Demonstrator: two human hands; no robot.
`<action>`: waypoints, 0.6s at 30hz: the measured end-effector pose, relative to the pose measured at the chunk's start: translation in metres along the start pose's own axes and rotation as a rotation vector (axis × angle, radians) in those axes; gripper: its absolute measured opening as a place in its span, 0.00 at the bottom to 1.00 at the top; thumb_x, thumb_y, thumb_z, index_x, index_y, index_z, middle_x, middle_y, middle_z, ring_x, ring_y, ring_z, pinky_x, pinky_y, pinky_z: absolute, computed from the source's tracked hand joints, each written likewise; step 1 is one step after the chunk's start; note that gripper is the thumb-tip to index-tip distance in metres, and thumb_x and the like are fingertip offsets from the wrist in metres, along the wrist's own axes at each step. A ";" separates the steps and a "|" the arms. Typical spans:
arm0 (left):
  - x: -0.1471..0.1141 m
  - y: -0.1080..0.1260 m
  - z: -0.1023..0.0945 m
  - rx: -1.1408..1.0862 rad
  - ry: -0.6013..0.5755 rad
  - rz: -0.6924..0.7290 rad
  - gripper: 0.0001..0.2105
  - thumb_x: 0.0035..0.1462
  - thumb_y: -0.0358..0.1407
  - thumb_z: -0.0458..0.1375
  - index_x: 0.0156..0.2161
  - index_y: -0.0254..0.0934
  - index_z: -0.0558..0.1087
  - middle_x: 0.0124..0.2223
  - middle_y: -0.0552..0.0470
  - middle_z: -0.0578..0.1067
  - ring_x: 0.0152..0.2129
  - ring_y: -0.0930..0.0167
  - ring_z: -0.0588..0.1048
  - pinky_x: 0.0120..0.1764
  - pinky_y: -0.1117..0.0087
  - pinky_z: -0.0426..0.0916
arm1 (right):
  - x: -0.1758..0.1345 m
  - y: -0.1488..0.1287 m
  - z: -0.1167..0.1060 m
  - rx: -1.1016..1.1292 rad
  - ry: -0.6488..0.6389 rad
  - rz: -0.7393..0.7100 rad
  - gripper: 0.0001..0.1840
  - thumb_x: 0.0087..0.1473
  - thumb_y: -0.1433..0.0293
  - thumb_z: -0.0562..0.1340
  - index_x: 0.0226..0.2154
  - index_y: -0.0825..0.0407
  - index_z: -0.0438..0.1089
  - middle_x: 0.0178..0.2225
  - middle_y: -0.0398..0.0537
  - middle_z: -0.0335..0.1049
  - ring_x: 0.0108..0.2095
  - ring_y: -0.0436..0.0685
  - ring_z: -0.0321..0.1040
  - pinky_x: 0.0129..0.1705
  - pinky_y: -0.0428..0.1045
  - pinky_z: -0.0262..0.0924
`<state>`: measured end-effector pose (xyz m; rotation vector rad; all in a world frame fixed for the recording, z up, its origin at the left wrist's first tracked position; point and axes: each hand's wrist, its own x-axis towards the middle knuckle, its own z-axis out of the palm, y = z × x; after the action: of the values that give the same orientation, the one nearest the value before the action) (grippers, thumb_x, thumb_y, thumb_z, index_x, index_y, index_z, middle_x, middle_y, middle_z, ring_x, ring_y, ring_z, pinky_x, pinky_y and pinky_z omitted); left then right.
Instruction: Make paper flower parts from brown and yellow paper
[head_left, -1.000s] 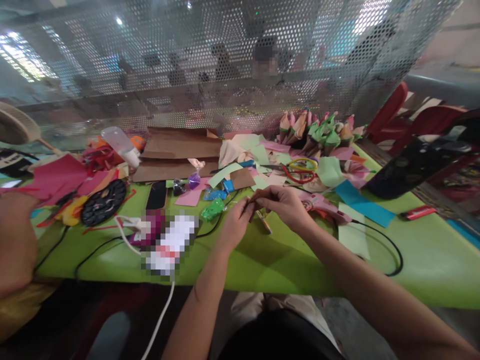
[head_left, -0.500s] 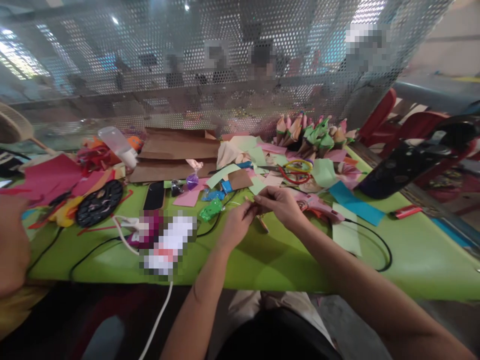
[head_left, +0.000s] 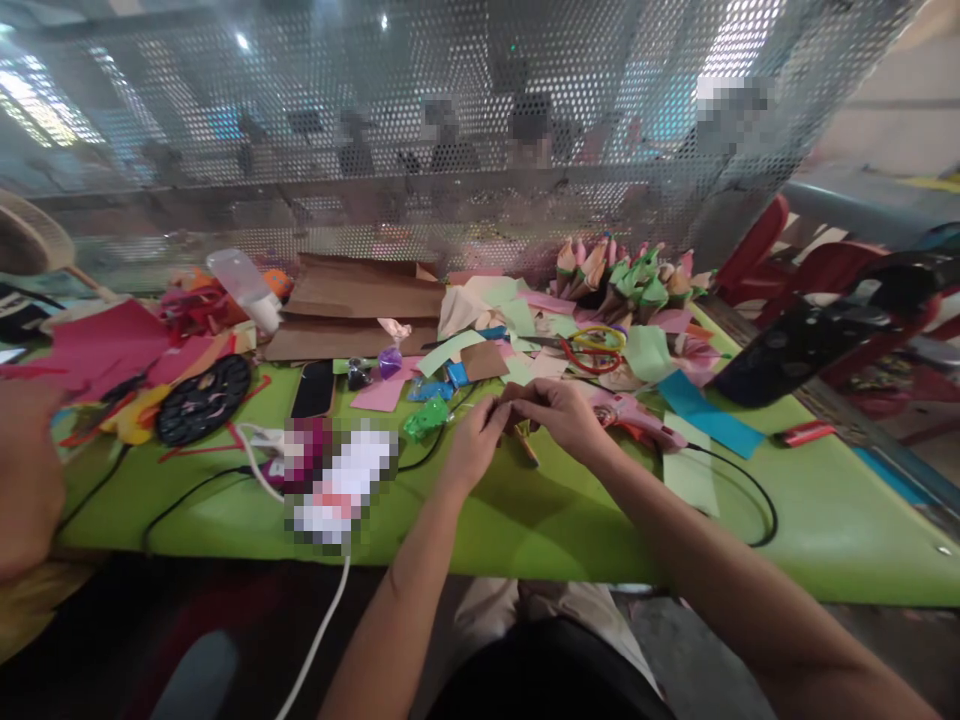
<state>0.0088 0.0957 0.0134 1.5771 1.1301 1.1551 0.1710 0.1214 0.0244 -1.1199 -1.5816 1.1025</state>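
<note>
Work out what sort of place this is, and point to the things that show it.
Probably a craft workspace, perhaps a workshop or classroom: coloured paper lies scattered on the green table, paper cones stand bunched behind, and what looks like a glue gun lies nearby.

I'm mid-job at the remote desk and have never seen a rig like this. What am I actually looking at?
There is no robot: these are a person's bare hands, filmed by one head-worn camera looking forward and down. The left hand and right hand meet above a green tabletop, pinching a small brown piece, apparently paper. Right of them lies a pink corded tool, probably a glue gun. Beyond are red-handled scissors, paper scraps and clustered paper cones. A black smartphone lies to the left. The arm at the left edge is someone else's.
</note>
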 end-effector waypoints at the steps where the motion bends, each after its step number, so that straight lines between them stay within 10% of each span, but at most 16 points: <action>1: 0.000 0.000 0.000 -0.009 0.002 -0.006 0.12 0.66 0.42 0.54 0.31 0.39 0.66 0.26 0.56 0.67 0.23 0.73 0.65 0.27 0.71 0.59 | -0.001 0.000 0.001 -0.020 -0.009 -0.002 0.22 0.45 0.49 0.69 0.22 0.51 0.69 0.19 0.41 0.68 0.21 0.52 0.65 0.25 0.48 0.60; 6: 0.002 -0.001 -0.003 0.026 0.075 0.026 0.11 0.65 0.38 0.54 0.29 0.39 0.65 0.25 0.57 0.67 0.23 0.73 0.64 0.29 0.72 0.58 | 0.013 -0.012 -0.027 -0.230 0.022 -0.059 0.25 0.59 0.48 0.56 0.28 0.51 0.74 0.24 0.46 0.74 0.23 0.54 0.69 0.28 0.48 0.62; 10: 0.004 -0.002 -0.006 -0.003 0.144 0.021 0.13 0.64 0.39 0.55 0.28 0.40 0.63 0.23 0.58 0.66 0.21 0.74 0.64 0.28 0.72 0.58 | 0.048 -0.021 -0.081 -0.880 0.235 -0.028 0.19 0.62 0.63 0.57 0.51 0.49 0.75 0.43 0.51 0.81 0.41 0.60 0.76 0.40 0.49 0.64; 18: 0.005 0.000 -0.006 -0.232 0.140 0.000 0.12 0.61 0.46 0.56 0.33 0.39 0.68 0.24 0.56 0.71 0.18 0.74 0.65 0.23 0.73 0.59 | 0.079 0.016 -0.104 -1.380 0.033 0.118 0.26 0.55 0.81 0.56 0.56 0.58 0.70 0.54 0.65 0.75 0.51 0.66 0.73 0.49 0.53 0.62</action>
<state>0.0040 0.1010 0.0154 1.3354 1.0427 1.3622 0.2573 0.2187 0.0444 -2.0519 -2.2747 -0.1419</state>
